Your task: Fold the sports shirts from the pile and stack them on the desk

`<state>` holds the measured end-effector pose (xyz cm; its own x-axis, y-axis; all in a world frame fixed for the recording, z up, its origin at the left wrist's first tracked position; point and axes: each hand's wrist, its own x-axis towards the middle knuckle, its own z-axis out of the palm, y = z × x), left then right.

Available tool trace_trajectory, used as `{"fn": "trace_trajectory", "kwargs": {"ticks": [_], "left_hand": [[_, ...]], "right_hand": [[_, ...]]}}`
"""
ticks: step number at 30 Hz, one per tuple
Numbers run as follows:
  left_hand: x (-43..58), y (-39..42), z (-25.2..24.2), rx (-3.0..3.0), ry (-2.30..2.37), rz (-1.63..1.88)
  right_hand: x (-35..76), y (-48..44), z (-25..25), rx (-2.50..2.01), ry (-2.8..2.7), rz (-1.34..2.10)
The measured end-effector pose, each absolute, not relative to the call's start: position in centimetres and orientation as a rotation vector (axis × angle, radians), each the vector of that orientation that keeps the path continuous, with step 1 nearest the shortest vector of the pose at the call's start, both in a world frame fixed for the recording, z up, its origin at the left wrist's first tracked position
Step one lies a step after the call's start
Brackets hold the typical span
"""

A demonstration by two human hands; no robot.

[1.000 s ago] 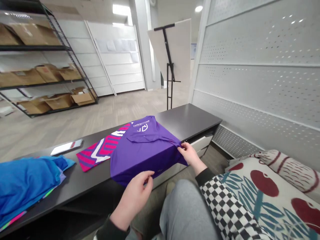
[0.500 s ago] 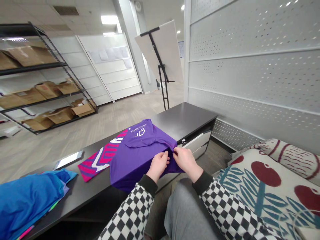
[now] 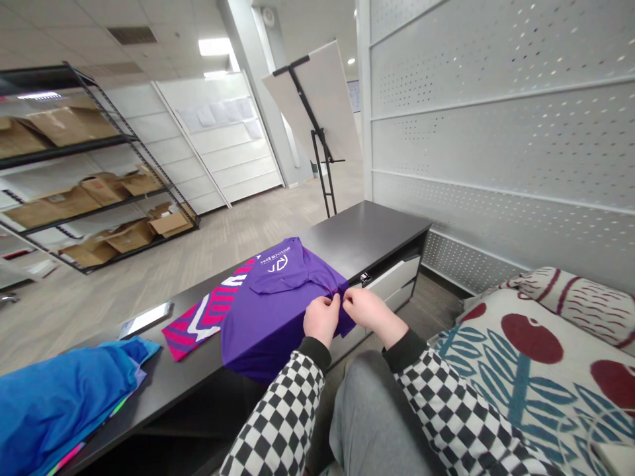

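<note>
Left hand [image 3: 322, 318] has come in next to the right hand [image 3: 370, 311] since a second ago, when it hung half-open clear of the cloth. Right hand has hardly shifted along the same edge. Both are now curled nearly shut at the near right corner of the shirt [image 3: 268, 324], fingertips almost meeting, a bit of purple cloth pinched between thumb and fingers of each. Exact finger contact is partly hidden, can't tell how much cloth is caught.

Shirt lies spread on the table [image 3: 367, 231], print up, near side hanging over the front edge above the drawers [image 3: 389, 281]. Pink patterned cloth [image 3: 208, 311] sits at its left; can't tell if it's one piece with the shirt. Phone [image 3: 146, 318] and blue cloth [image 3: 64, 390] lie further left, apart from the shirt.

Handling, my read: light, limp, thin, likely a bit slick, so it should slide easily on the smooth top. Hard to break, easy to crease. Best hold is a thumb-and-finger pinch at the edge or corners, both hands spread so it doesn't sag; a mid-panel grab would just bunch it
</note>
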<state>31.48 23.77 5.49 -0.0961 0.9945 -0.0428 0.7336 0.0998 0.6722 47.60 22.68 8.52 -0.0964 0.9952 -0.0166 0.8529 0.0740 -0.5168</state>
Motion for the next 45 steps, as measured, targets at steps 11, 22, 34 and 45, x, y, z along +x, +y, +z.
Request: {"fn": "trace_trajectory", "kwargs": {"ticks": [11, 22, 34, 45], "left_hand": [[29.8, 25.0, 11.0, 2.776, 1.557, 0.304], [26.0, 26.9, 11.5, 3.059, 1.364, -0.067], [19.5, 29.8, 11.6, 2.666, 1.852, 0.332], [8.5, 40.2, 10.4, 1.776, 2.468, 0.186]], "right_hand": [[48.2, 25.3, 4.9, -1.486, -2.006, 0.608], [47.8, 24.4, 2.7, -1.584, -2.015, 0.668], [39.2, 29.0, 13.5, -1.387, -1.639, 0.723], [36.9, 32.5, 10.6, -1.366, -1.387, 0.812]]}}
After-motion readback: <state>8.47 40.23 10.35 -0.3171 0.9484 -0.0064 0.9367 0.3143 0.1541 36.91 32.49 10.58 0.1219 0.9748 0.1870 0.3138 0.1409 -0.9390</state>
